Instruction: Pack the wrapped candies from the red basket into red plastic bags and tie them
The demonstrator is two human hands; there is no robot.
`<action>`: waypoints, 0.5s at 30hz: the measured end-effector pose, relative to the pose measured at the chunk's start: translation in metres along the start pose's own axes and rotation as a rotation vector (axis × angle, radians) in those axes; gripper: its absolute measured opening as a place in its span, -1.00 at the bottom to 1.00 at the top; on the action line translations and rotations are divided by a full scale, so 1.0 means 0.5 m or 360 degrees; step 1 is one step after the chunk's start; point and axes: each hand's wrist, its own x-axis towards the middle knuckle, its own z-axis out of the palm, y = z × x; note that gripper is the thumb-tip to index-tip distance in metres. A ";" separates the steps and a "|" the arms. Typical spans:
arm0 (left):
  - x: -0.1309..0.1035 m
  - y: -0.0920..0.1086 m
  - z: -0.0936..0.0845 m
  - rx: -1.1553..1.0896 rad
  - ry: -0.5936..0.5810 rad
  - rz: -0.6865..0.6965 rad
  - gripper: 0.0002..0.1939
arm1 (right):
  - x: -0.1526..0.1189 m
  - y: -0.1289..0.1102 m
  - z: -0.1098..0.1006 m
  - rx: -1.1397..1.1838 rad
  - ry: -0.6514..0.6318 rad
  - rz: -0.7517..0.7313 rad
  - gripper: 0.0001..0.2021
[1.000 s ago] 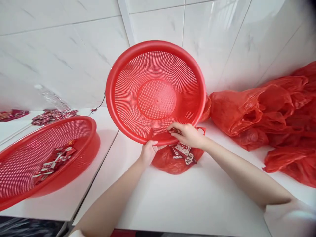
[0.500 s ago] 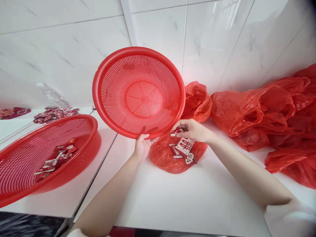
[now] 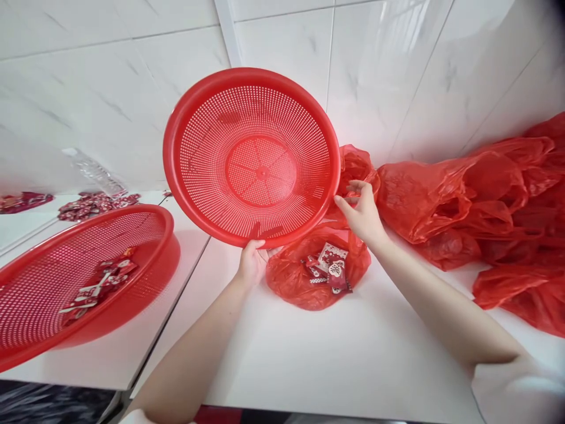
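Note:
A round red plastic basket (image 3: pixel 260 171) with a perforated wall is tilted up, its inside facing me. At its lower rim my left hand (image 3: pixel 255 263) grips it, thumb over the edge and fingers behind. My right hand (image 3: pixel 362 215) is beside the right rim, fingers apart and holding nothing; whether a fingertip touches the rim I cannot tell. Below the basket lies an opened red plastic bag (image 3: pixel 291 277) on the white table (image 3: pixel 309 359). Small red and white printed packets (image 3: pixel 333 265) lie in the bag's mouth.
To the left stands a second red basket (image 3: pixel 154 259) holding several packets (image 3: pixel 103 282). Behind it are a clear plastic bottle (image 3: pixel 95 171) and more packets (image 3: pixel 90 206). Filled red bags (image 3: pixel 432 194) crowd the right side along the tiled wall (image 3: pixel 371 76).
My right hand has let a small packet go into the bag and moved up and right to the basket's rim. The basket has risen slightly and shifted a little to the right.

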 end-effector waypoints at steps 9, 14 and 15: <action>0.000 0.018 -0.018 0.0284 -0.0233 -0.0001 -0.65 | -0.007 -0.043 -0.007 0.0751 -0.0517 0.0502 -0.63; 0.026 0.037 -0.044 0.0097 0.0067 0.0413 -0.54 | -0.010 -0.087 -0.043 0.0921 -0.0478 0.0454 -0.66; 0.033 0.044 -0.053 0.0071 0.0292 0.0524 -0.52 | -0.011 -0.095 -0.051 0.0944 -0.0483 0.0450 -0.68</action>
